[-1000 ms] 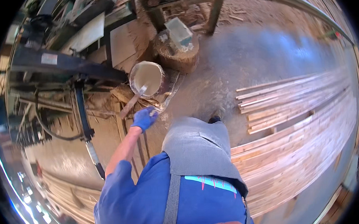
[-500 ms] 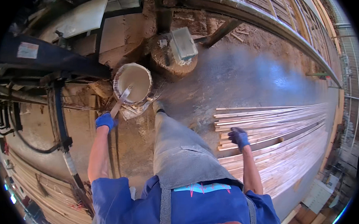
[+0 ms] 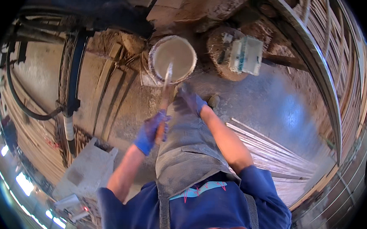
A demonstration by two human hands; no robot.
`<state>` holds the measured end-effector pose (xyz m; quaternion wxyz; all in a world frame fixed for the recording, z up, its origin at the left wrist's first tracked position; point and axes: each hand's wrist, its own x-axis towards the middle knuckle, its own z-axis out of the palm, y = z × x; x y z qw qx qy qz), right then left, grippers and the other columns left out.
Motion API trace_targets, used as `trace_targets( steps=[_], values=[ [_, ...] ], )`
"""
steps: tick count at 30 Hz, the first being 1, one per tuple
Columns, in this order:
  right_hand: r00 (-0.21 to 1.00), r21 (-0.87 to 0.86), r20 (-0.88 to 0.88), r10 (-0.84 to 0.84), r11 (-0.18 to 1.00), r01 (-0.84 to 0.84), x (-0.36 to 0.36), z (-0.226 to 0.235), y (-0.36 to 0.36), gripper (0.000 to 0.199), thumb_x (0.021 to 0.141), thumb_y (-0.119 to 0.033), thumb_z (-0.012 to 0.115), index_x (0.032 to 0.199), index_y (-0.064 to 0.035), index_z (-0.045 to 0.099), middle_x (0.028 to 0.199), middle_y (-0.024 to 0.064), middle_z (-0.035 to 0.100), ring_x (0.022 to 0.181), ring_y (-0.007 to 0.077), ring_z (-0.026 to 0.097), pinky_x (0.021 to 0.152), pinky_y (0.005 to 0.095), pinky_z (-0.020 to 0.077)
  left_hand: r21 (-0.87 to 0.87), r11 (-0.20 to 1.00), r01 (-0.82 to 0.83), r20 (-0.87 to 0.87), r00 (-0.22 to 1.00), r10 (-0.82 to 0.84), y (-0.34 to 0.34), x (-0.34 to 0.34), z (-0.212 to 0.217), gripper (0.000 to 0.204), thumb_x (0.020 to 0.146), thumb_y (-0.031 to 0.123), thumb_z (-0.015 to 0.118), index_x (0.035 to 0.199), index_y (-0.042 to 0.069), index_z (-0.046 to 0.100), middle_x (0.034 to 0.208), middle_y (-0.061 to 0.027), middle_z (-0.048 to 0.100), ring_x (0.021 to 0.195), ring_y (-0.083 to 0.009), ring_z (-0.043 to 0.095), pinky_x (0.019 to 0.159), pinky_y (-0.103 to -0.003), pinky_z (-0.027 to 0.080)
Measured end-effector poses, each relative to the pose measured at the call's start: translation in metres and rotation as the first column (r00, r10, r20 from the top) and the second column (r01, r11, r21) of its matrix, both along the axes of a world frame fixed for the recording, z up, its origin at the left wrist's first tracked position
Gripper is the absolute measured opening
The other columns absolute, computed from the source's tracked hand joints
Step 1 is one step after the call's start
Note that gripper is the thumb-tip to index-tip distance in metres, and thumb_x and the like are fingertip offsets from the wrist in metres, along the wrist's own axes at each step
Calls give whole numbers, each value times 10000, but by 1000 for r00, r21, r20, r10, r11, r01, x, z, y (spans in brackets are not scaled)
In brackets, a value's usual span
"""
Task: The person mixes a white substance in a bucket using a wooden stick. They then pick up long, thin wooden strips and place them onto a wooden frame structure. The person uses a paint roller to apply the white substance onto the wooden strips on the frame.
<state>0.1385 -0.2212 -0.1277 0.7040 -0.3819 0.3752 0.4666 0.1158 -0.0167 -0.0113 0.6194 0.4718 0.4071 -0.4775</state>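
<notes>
My left hand (image 3: 153,130), in a blue glove, grips a long flat wooden stick (image 3: 165,92). Its pale, coated tip points over a round bucket (image 3: 151,60), which is filled with a beige, creamy paste and crusted at the rim. A brown end of the stick shows below my fist. My right hand (image 3: 191,101), in a dark blue glove, is over my grey apron (image 3: 193,134), near the stick and just below the bucket. It is blurred, with fingers reaching out apart and nothing seen in them.
Right of the bucket, a clear plastic box (image 3: 247,55) sits on a round stump (image 3: 223,73). Thin wooden strips (image 3: 268,147) lie on the floor to my right. A dark machine post (image 3: 71,79) stands on the left, and a curved metal rail (image 3: 317,62) on the right.
My right hand has come from above the wooden strips to the front of my apron. My left hand has drawn the stick back toward me, its tip lifting from the paste. The view has turned.
</notes>
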Motion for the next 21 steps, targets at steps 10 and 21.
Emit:
trace_targets(
  steps=[10, 21],
  values=[
    [622, -428, 494, 608, 793, -434, 25, -80, -40, 361, 936, -301, 548, 988, 40, 652, 790, 120, 674, 668, 206, 644, 628, 345, 529, -47, 998, -37, 383, 922, 52, 13, -13, -162, 323, 960, 277, 590, 1129, 7, 644, 1005, -85, 691, 894, -175, 653, 794, -313, 527],
    [728, -435, 49, 684, 670, -601, 6, -63, -63, 314, 826, -211, 586, 1002, 49, 578, 750, 159, 629, 660, 246, 608, 614, 380, 477, 453, 880, 140, 235, 934, -270, 58, 136, -404, 332, 853, 327, 676, 1050, 65, 625, 868, -42, 658, 738, -141, 593, 608, -317, 475]
  ],
)
